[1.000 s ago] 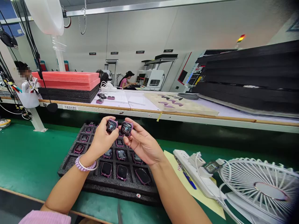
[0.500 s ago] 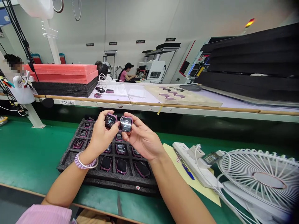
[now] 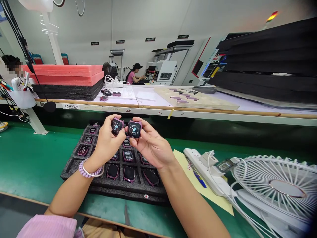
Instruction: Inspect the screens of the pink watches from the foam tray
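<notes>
Pinching the left watch (image 3: 117, 126) between thumb and fingers, my left hand (image 3: 106, 140) is closed on its case, with the lit screen facing me. My right hand (image 3: 155, 147) grips the right watch (image 3: 134, 129) the same way, thumb at one side, a fingertip showing below it, and that screen is lit too. I hold the two just beside each other, above the black tray (image 3: 65, 173). Both have purple cases.

In the tray below, more watches (image 3: 129, 173) sit in separate compartments; the three nearest me have dark screens, while several behind them show text. My hands hide part of the rows. A bracelet (image 3: 101, 172) and a lilac coil (image 3: 83, 170) circle my left wrist.

The tray rests on the green bench (image 3: 32, 162). To its right lie a yellow sheet (image 3: 208, 191), a blue pen (image 3: 200, 180) on it, a white power strip (image 3: 193, 154) and a fan (image 3: 287, 189). Beyond the tray runs a shelf (image 3: 119, 108), carrying red foam (image 3: 66, 74) stacked on black foam (image 3: 66, 92) at the left and a dark stack (image 3: 267, 59) at the right. Between them, purple pieces (image 3: 192, 98) lie on a pale board (image 3: 210, 105). Farther back, a person (image 3: 132, 76) in pink sits near a white machine (image 3: 167, 71).
</notes>
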A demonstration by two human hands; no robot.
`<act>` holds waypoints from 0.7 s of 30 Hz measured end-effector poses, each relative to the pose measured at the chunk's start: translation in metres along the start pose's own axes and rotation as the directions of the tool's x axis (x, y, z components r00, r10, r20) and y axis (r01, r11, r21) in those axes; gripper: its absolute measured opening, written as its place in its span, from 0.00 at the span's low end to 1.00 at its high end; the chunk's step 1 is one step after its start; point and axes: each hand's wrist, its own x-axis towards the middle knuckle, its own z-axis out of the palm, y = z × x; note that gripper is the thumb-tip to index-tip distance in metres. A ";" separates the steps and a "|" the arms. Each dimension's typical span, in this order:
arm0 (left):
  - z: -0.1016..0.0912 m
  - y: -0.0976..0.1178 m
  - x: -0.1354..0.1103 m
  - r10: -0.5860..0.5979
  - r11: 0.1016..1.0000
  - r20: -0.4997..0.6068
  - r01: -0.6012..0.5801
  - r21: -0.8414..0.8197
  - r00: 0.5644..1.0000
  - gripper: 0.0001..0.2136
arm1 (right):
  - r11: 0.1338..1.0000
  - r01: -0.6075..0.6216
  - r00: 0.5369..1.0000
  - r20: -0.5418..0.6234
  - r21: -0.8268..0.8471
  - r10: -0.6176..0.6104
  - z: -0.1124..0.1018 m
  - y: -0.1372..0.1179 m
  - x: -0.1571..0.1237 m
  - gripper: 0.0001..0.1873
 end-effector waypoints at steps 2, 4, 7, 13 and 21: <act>0.000 0.000 0.000 -0.006 1.000 0.006 0.006 -0.010 1.000 0.17 | 1.000 0.014 1.000 0.009 0.022 -0.015 0.001 0.000 -0.001 0.22; 0.000 0.001 0.000 -0.024 0.999 0.007 0.024 -0.032 1.000 0.17 | 0.999 0.016 1.000 0.011 0.037 -0.016 0.002 0.000 -0.003 0.23; 0.000 0.002 0.000 -0.038 0.998 0.006 0.038 -0.053 0.999 0.18 | 1.000 0.001 1.000 0.000 0.024 -0.001 0.001 0.001 -0.003 0.25; -0.001 0.002 0.000 -0.018 1.000 0.015 0.018 -0.010 1.000 0.17 | 0.999 0.027 0.999 -0.018 -0.039 -0.028 0.000 0.002 -0.003 0.24; 0.000 0.002 0.001 -0.031 0.995 0.015 0.032 -0.090 0.999 0.17 | 1.000 0.004 1.000 0.008 0.029 -0.004 0.003 0.000 -0.003 0.24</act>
